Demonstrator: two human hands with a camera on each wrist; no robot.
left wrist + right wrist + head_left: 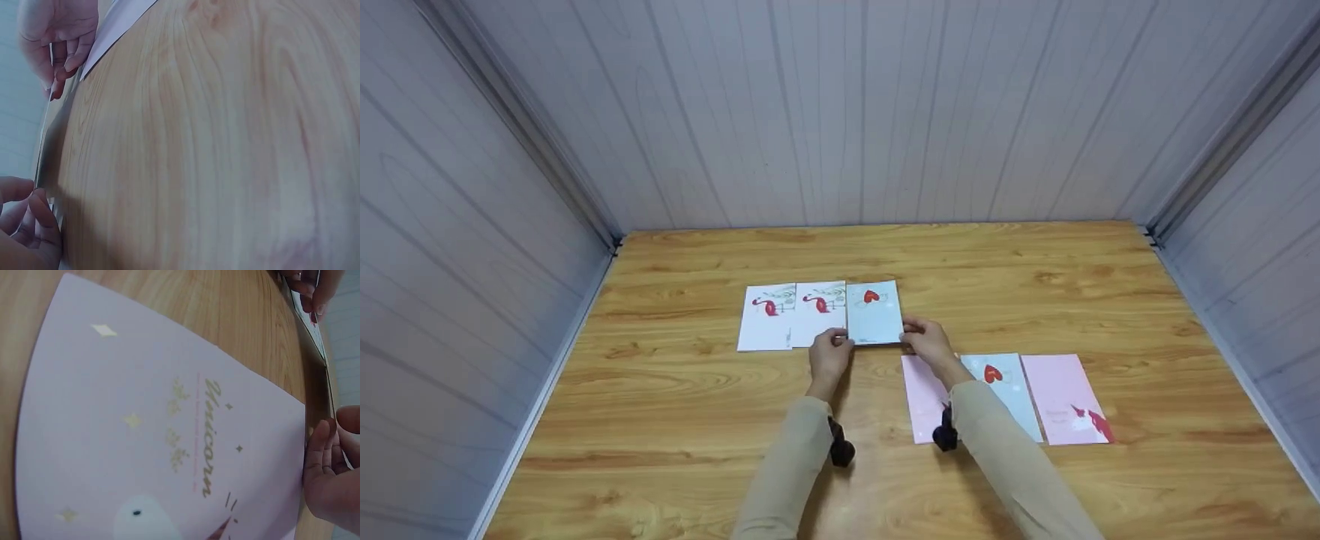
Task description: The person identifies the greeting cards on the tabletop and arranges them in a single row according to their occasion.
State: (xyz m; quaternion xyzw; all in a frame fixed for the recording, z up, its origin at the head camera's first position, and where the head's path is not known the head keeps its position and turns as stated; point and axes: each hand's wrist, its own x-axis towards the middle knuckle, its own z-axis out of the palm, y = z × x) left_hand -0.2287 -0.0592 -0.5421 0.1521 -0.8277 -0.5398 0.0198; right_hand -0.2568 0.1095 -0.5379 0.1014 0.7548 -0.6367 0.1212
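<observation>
Both hands hold a thin light blue notebook point(874, 319) with a red heart on its cover. My left hand point(829, 356) pinches its near left corner between thumb and fingers, and my right hand point(928, 343) pinches the near right corner. In the left wrist view it appears edge-on between the left hand point(28, 225) and the right hand point(59, 45), a little above the wood. Directly to its left lie two white flamingo notebooks point(766, 319) side by side. The right wrist view shows the right hand point(334, 472) beside a pink notebook point(112, 399) lettered "Unicorn".
On the right of the wooden table point(660, 420), under and beside the right forearm, lie a pink notebook point(921, 394), another light blue heart notebook point(1005, 390) and a second pink one point(1061, 397) in a row. Pale panel walls point(840, 112) enclose the back and sides.
</observation>
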